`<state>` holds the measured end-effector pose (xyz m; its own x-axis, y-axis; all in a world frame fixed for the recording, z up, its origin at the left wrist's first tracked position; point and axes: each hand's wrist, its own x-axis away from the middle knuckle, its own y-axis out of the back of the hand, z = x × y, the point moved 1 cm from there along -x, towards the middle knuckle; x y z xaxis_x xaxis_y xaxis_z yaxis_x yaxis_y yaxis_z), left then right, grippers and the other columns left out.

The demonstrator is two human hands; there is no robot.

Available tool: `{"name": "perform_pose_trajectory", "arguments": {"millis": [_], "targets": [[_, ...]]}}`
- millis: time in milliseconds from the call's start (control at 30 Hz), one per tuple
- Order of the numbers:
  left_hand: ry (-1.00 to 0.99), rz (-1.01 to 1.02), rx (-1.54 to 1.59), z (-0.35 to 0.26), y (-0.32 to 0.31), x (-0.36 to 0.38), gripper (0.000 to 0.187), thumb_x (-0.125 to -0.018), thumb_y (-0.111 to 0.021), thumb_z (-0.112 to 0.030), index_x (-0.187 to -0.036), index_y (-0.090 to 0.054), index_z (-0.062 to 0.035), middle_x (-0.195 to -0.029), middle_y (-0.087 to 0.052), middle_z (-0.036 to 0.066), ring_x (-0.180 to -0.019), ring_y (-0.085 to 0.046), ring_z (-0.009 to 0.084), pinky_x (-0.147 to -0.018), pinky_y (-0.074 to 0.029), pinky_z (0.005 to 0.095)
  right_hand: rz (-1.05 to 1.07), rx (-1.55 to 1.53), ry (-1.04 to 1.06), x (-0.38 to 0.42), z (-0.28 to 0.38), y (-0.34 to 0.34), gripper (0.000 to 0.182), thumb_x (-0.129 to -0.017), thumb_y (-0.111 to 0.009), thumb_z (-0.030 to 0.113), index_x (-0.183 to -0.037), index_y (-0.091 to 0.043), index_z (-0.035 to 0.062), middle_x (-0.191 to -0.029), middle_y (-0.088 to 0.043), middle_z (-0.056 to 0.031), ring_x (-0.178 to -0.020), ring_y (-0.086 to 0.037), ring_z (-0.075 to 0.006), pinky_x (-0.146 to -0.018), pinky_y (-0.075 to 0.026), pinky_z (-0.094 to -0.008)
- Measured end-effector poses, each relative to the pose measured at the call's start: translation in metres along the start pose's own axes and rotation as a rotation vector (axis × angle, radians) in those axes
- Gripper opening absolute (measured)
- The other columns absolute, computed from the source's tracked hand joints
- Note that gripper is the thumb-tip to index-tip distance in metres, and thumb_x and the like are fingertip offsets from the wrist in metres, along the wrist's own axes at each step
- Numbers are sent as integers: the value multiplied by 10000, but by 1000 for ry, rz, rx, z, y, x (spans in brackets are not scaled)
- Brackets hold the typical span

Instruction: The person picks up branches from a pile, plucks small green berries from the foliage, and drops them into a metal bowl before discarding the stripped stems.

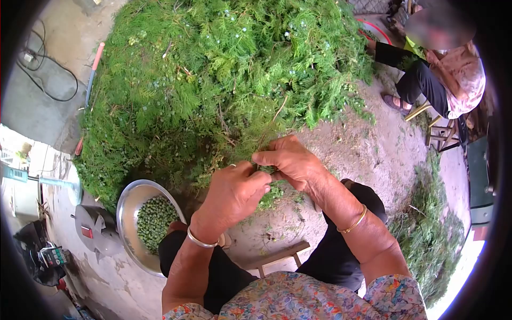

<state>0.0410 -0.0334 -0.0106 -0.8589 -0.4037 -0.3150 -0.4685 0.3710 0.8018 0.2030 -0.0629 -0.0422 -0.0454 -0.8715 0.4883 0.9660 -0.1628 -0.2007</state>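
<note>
Both of my hands meet in front of me at the near edge of a big heap of green conifer branches (213,69). My right hand (293,161) is closed in a pinch on a conifer sprig (262,143), whose feathery end blends into the heap behind. Close against it, my left hand (234,191) has its fingers curled at the lower part of the sprig; what lies between its fingertips is hidden. To the left, a metal bowl (125,213) holds many small green cones or berries (156,221).
A wooden stool (277,256) stands between my legs. Another person (453,80) sits at the upper right near a red-rimmed basin (376,31). More cut branches (426,245) lie at the right. A long-handled tool (95,66) and a black cable (53,96) are at the left.
</note>
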Motion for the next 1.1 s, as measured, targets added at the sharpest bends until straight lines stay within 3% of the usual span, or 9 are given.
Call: {"name": "perform_pose_trajectory", "arguments": {"millis": [200, 300, 433, 533, 633, 667, 800, 967, 1100], "targets": [[381, -386, 483, 2, 8, 3, 215, -806, -627, -7, -1012, -574, 18, -828, -623, 77, -685, -586, 96, -597, -477, 217, -156, -228, 184, 1, 13, -8, 134, -803, -652, 73, -723, -603, -23, -622, -548, -36, -474, -436, -78, -383, -347, -253], [478, -486, 420, 11, 7, 7, 185, -822, -621, -6, -995, -568, 31, -836, -621, 67, -714, -581, 81, -607, -483, 210, -207, -275, 193, -2, 14, -8, 99, -822, -635, 75, -761, -613, 0, -652, -577, -27, -478, -424, -64, -405, -346, -225], [398, -585, 365, 9, -2, 5, 225, -781, -681, -44, -963, -571, 30, -795, -609, 72, -674, -580, 100, -568, -476, 223, -216, -341, 263, -2, 13, -12, 102, -833, -626, 87, -785, -629, -3, -665, -598, -27, -498, -448, -61, -417, -351, -219], [263, -515, -18, 4, -6, 0, 389, -666, -795, -148, -932, -572, 27, -719, -563, 99, -567, -544, 160, -520, -451, 274, -209, -294, 307, -2, 11, -15, 102, -830, -629, 85, -797, -638, -11, -661, -601, -24, -514, -469, -60, -422, -359, -217], [242, -522, -99, 6, -15, -4, 379, -670, -795, -157, -920, -571, 18, -727, -571, 108, -567, -542, 167, -511, -445, 289, -166, -235, 355, -4, 6, -17, 93, -819, -633, 69, -789, -643, -18, -646, -594, -18, -529, -477, -56, -429, -369, -220], [292, -492, -72, 6, -18, -4, 421, -704, -757, -289, -923, -557, 10, -764, -585, 152, -618, -581, 323, -534, -457, 389, -140, -198, 378, -4, 5, -17, 87, -812, -635, 58, -777, -644, -21, -636, -589, -14, -533, -478, -53, -432, -373, -223], [294, -484, 40, 11, -22, -5, 345, -715, -744, -207, -897, -556, 18, -754, -589, 161, -604, -579, 327, -534, -457, 396, -174, -170, 369, 3, 11, -19, 76, -802, -631, 34, -753, -640, -24, -619, -572, -6, -526, -463, -49, -425, -365, -228], [569, -441, 361, -1, -20, -10, 228, -745, -689, -64, -898, -554, 40, -680, -560, 111, -543, -537, 151, -507, -434, 297, -261, -235, 382, -4, 1, -14, 107, -793, -624, 34, -699, -618, -17, -591, -533, 14, -511, -431, -45, -411, -330, -240], [550, -487, 509, 5, -27, -11, 195, -786, -661, -56, -929, -563, 34, -674, -552, 42, -565, -486, 63, -498, -412, 234, -273, -262, 406, -10, -6, -10, 129, -794, -620, 40, -678, -605, -15, -573, -516, 9, -497, -413, -48, -413, -322, -242]]}}
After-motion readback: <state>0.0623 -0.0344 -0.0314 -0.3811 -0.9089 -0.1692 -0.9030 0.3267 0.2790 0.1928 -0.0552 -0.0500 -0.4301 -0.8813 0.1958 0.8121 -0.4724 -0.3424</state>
